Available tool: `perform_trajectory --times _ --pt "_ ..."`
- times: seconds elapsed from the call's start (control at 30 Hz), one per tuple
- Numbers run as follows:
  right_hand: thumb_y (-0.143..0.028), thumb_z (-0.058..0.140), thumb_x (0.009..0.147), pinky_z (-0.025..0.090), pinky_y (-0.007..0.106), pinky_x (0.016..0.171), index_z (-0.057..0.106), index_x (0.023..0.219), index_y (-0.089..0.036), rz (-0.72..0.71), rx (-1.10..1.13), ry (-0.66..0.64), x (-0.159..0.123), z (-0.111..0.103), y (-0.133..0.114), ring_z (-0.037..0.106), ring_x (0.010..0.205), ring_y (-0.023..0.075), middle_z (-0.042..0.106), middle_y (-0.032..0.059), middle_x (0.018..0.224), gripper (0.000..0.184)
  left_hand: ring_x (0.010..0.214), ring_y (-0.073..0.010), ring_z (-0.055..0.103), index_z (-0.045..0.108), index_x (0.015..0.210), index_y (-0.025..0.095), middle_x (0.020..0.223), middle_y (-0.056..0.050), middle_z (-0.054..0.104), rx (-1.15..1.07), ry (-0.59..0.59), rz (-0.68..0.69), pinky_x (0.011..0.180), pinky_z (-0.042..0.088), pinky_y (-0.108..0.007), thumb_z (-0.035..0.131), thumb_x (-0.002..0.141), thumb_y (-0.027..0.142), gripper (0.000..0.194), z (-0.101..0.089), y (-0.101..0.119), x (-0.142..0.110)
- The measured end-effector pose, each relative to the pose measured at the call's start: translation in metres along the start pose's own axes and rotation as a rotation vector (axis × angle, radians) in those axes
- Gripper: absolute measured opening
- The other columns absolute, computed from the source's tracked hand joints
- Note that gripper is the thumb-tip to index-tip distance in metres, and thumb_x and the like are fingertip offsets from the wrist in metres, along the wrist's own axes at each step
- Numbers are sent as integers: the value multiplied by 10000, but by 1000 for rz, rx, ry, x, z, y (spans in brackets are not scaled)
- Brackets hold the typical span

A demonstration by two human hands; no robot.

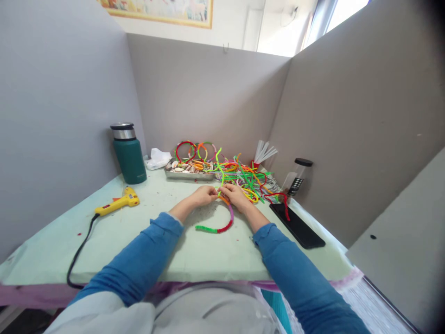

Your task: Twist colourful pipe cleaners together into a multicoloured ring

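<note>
A curved headband (222, 224) wrapped in green, red, pink and orange pipe cleaner lies on the pale green table top (146, 232). Both my hands meet at its far end. My left hand (203, 195) has its fingers pinched together on the band's end. My right hand (235, 194) is closed on the same end, where a green pipe cleaner (220, 178) rises between the fingers. Just behind my right hand lies a tangled pile of coloured pipe cleaners (248, 178).
A metal tray (189, 175) with shells and wrapped headbands stands behind. A yellow glue gun (118, 203) with a black cord lies left, beside a green flask (129, 154). A black phone (297, 225), a dark-lidded jar (296, 180) and grey partition walls are around.
</note>
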State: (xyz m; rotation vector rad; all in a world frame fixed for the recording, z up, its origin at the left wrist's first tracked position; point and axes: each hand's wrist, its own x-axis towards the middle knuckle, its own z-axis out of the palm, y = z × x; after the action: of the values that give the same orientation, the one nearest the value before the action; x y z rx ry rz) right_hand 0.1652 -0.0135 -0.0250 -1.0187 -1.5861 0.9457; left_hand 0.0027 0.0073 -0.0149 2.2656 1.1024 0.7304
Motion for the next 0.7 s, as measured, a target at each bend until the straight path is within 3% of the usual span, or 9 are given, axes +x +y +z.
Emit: perform_trajectory --times 0.27,0.5,0.7 --pt "-448 575 693 233 197 410 504 625 -165 6 42 -9 -1 0 -4 323 429 59 419 -54 486 299 536 -97 477 603 713 124 610 2 574 1 32 38 497 346 -206 532 677 313 206 1 -5 3" --pt "-441 598 674 258 201 427 530 640 -149 53 144 -1 1 -2 -2 367 451 61 463 -41 515 301 556 -92 472 611 705 131 603 13 576 105 69 108 532 340 -200 533 699 272 162 -3 5 0" --pt "-400 636 657 247 195 387 510 677 -149 171 397 -93 2 -8 -6 376 418 57 460 -43 500 282 571 -88 477 614 730 144 635 7 588 207 191 285 555 341 -195 517 733 209 117 -5 20 -4"
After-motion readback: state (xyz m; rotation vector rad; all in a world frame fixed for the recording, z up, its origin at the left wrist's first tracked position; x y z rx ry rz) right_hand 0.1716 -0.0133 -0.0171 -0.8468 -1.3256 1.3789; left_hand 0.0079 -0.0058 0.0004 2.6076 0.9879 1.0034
